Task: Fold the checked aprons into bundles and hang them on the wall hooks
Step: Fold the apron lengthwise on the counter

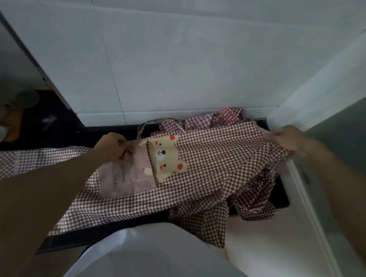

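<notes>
- a brown-and-white checked apron [215, 161] lies spread across the dark worktop [75, 131], stretched between the two hands, its bear pocket [166, 156] facing up near the middle.
- the left hand [111, 145] is at the apron's left end, by a plain pink panel [124, 177]; its fingers are curled and pinch the cloth or a strap there, though the exact hold is partly hidden by the hand itself.
- the right hand [289, 138] is at the far right corner of the worktop, fingers curled round the apron's right edge, lifting it a little off the surface.
- the apron's near edge droops over the front edge of the worktop, just beside the person's white shirt [160, 254].
- a heap of more checked aprons [257, 196] lies crumpled under and behind the spread one, filling the right end of the worktop; a redder check [228, 116] shows at the back edge against the wall.
- another checked cloth [33, 157] lies flat toward the left end, partly under the left forearm.
- a white tiled wall [182, 63] rises right behind the worktop, and a white door frame [331, 83] closes in the right side.
- blurred things [12, 110] stand at the far left corner; too unclear to name.
</notes>
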The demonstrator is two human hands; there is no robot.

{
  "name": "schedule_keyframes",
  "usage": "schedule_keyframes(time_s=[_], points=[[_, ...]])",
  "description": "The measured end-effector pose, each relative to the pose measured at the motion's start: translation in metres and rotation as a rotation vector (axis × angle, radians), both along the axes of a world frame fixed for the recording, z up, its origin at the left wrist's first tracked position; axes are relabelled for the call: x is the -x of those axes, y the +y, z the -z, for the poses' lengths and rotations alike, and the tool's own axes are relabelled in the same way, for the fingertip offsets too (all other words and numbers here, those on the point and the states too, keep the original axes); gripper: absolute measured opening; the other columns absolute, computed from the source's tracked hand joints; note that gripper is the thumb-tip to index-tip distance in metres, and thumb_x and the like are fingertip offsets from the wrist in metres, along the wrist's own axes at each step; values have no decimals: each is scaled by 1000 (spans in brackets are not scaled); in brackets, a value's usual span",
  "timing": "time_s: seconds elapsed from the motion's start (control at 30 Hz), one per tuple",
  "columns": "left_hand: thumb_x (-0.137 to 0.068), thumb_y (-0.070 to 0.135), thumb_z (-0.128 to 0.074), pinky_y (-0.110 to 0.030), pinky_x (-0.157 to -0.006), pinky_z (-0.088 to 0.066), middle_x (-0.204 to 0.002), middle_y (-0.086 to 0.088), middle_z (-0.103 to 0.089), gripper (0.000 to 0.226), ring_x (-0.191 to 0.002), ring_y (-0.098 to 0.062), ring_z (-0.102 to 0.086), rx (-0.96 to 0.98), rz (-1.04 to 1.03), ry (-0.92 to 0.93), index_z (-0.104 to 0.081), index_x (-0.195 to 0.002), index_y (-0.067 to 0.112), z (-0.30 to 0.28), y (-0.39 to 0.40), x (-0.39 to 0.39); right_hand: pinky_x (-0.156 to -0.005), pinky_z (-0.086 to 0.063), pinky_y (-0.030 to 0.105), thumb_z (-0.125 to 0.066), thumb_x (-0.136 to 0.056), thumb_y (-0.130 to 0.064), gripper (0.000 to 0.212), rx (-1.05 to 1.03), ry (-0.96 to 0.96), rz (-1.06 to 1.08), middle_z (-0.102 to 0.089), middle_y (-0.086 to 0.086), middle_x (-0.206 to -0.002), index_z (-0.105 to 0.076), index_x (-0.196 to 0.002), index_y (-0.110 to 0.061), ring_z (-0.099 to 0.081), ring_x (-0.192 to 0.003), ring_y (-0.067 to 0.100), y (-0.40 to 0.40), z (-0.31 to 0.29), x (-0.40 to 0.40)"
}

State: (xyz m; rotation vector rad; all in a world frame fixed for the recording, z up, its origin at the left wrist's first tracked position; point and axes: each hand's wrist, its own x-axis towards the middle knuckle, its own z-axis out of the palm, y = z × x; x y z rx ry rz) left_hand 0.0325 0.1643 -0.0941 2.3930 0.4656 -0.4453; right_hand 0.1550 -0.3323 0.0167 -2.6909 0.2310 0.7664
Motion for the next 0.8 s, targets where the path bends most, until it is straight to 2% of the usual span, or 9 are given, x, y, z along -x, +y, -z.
schedule_keyframes(time_s=[0.07, 0.13, 0.3, 0.4, 0.5, 0.57, 0.63, 0.7, 0.8], points=[[-97, 32, -62, -28, -71, -48, -83, -7, -69, 21, -78, -25, -64, -9, 15, 11, -71, -89, 16, 0, -3, -1, -74, -51, 38, -64, -90, -54, 63, 120, -299, -25, -70, 27, -96, -71, -95, 9, -67, -89, 40, 8, 0, -7], [-97, 34, -61, -28, -70, -46, -82, -6, -68, 23, -78, -24, -64, -23, 5, 23, -71, -90, 15, 0, -4, 0, -79, -51, 39, -67, -88, -54, 59, 63, -478, -15, -68, 24, -99, -67, -99, 4, -66, -93, 38, 18, 8, -10], [-98, 34, -59, -28, -65, -47, -72, -4, -66, 28, -68, -21, -62, -92, -94, 12, -71, -82, 13, 0, 1, 1, -102, -47, 41, -89, -57, -64, 97, -71, -70, -24, -56, 4, -134, -54, -134, -15, -58, -118, 26, 18, 14, -6], [-96, 33, -62, -28, -64, -49, -68, -3, -67, 29, -65, -18, -62, -102, -153, -17, -74, -80, 12, -1, 4, 0, -103, -46, 38, -94, -63, -31, 87, -10, 162, -153, -57, 5, -132, -53, -137, -10, -56, -120, 27, 2, 13, 9], [-94, 26, -64, -28, -67, -48, -67, 2, -63, 22, -63, -14, -58, -135, -185, -50, -76, -85, 11, -2, 1, -2, -96, -49, 36, -90, -67, -23, 63, -151, 91, -74, -65, 8, -119, -64, -122, -6, -61, -106, 27, -12, 22, 18], [-94, 21, -63, -29, -69, -47, -66, 5, -58, 17, -61, -11, -52, -167, -188, -39, -75, -89, 11, -4, -1, -2, -99, -51, 43, -89, -59, -43, 70, -374, -22, 100, -69, 8, -116, -67, -117, -11, -64, -109, 30, -23, 29, 19], [-91, 17, -65, -30, -72, -49, -70, 3, -59, 12, -67, -15, -54, -190, -187, -12, -75, -90, 11, -6, -1, -4, -88, -57, 35, -91, -39, -60, 86, -667, -85, 345, -75, 4, -108, -70, -109, -15, -68, -106, 25, -32, 36, 16], [-89, 16, -66, -32, -73, -51, -73, 1, -61, 10, -71, -19, -56, -206, -182, 7, -76, -91, 12, -6, 1, -7, -72, -58, 23, -93, -30, -63, 94, -842, -105, 463, -76, -4, -100, -70, -109, -17, -69, -101, 15, -32, 31, 16], [-95, 23, -62, -29, -65, -45, -63, 4, -58, 18, -61, -12, -50, -215, -163, 15, -70, -82, 16, -8, 0, -12, -70, -58, 22, -94, -24, -66, 106, -944, -141, 522, -76, -3, -107, -70, -114, -16, -71, -97, 11, -28, 22, 16]])
